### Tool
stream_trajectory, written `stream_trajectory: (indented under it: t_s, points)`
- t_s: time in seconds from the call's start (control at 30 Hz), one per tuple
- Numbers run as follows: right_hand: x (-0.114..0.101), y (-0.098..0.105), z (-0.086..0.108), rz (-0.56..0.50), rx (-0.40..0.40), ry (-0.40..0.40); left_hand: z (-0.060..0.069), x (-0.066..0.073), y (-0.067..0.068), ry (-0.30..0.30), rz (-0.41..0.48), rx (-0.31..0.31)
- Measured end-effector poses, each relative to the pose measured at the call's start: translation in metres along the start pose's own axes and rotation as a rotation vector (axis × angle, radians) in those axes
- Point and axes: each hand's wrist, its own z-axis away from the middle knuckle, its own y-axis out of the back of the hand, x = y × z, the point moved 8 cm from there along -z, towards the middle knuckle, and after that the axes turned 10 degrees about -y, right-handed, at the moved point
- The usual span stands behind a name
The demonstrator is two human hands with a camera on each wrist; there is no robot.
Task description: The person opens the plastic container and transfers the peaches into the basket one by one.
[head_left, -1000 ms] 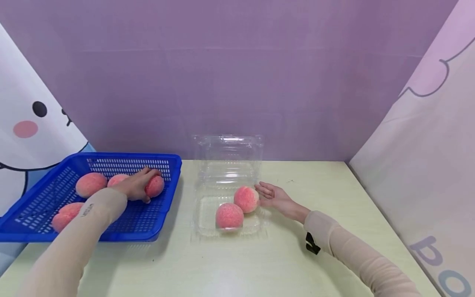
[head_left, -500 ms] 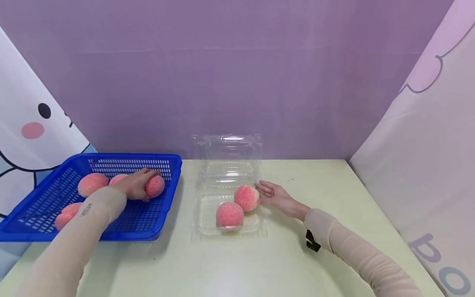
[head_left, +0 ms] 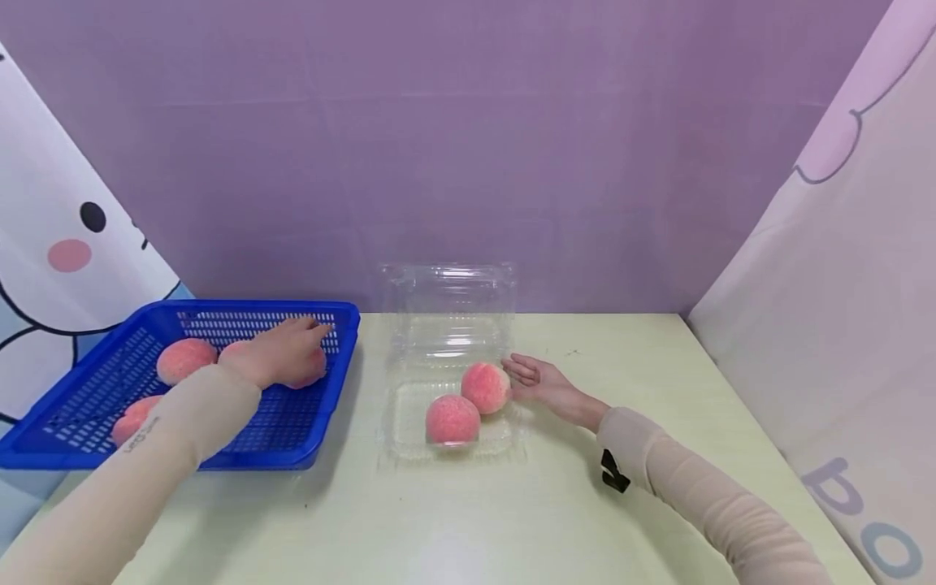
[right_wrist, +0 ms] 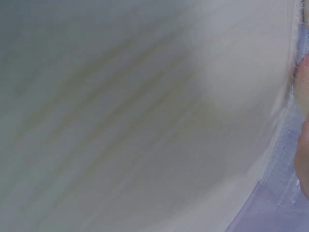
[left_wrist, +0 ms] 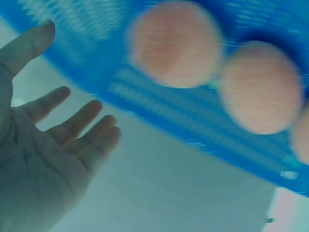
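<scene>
My left hand (head_left: 285,351) is over the blue basket (head_left: 340,390), partly covering a pink peach (head_left: 313,372) at the basket's right side. In the left wrist view that hand (left_wrist: 53,130) has its fingers spread and the palm bare, with blurred peaches (left_wrist: 178,43) apart from it. Fingers loosely extended, my right hand (head_left: 548,392) stands beside a peach (head_left: 486,388) in the clear plastic clamshell (head_left: 400,414). Another peach (head_left: 452,421) sits at the front of the same clamshell. Whether the right fingers touch the peach is hard to tell.
More peaches lie in the basket: one at the back left (head_left: 186,360), one partly behind the left hand (head_left: 232,351), and more partly behind the sleeve (head_left: 135,418). The clamshell's lid (head_left: 449,313) stands raised at the back. A purple curtain (head_left: 468,162) hangs behind the table (head_left: 468,528).
My left hand has come off the peach it was gripping in the basket and risen slightly; that peach stays there. My right hand has hardly moved.
</scene>
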Motion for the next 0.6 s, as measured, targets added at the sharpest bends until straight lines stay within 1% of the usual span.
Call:
stream_trajectory:
  t_s: [0.1,0.17,0.23,0.3,0.37,0.43,0.53,0.6]
  points:
    - [0.000,0.000,-0.001,0.008,0.002,-0.015,0.003,0.036,0.016,-0.068,-0.059,0.085]
    - [0.002,0.000,0.000,0.012,0.003,-0.020,0.007,0.062,0.023,-0.123,-0.106,0.163]
    - [0.002,0.000,0.000,0.022,0.004,-0.017,0.012,0.087,0.029,-0.174,-0.141,0.234]
    - [0.002,0.000,0.000,0.026,0.006,-0.018,0.016,0.107,0.032,-0.207,-0.156,0.273]
    - [0.000,-0.001,0.000,0.030,0.003,-0.013,0.020,0.124,0.034,-0.234,-0.159,0.293]
    - [-0.001,-0.002,0.000,0.026,0.002,-0.015,0.022,0.135,0.035,-0.250,-0.147,0.298]
    - [-0.002,-0.003,0.001,0.015,-0.003,-0.012,0.022,0.149,0.034,-0.263,-0.111,0.306]
    - [-0.002,-0.003,0.002,-0.002,0.001,-0.014,0.019,0.156,0.029,-0.274,-0.072,0.316]
